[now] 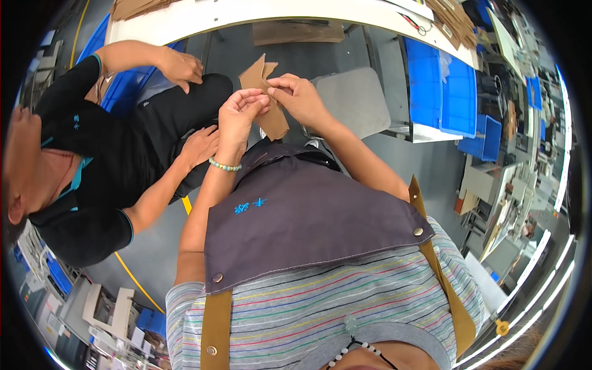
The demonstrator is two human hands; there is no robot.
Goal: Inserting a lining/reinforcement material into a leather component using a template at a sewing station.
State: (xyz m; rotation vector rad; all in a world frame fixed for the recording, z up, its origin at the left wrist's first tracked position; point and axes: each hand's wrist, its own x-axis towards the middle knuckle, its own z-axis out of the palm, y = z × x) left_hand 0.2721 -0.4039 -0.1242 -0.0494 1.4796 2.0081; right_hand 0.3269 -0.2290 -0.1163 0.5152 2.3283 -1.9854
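Note:
In front of my apron I hold a thin brown flat piece (277, 123), long and narrow, bent or folded at its upper end. Whether it is leather, card or fabric I cannot tell. My left hand (239, 118), with a beaded bracelet at the wrist, pinches its left edge between thumb and fingertips. The fingers of my right hand (300, 102) are closed on the same piece at its upper right, close to the left fingertips. Anything small between the fingertips is hidden.
A white worktable (216, 20) runs across the far side, bearing brown sheets (453, 23) and red-handled scissors (417, 26). Beneath it are a grey stool (354, 102) and blue crates (441, 92). A co-worker in black (92, 142) sits close on my left.

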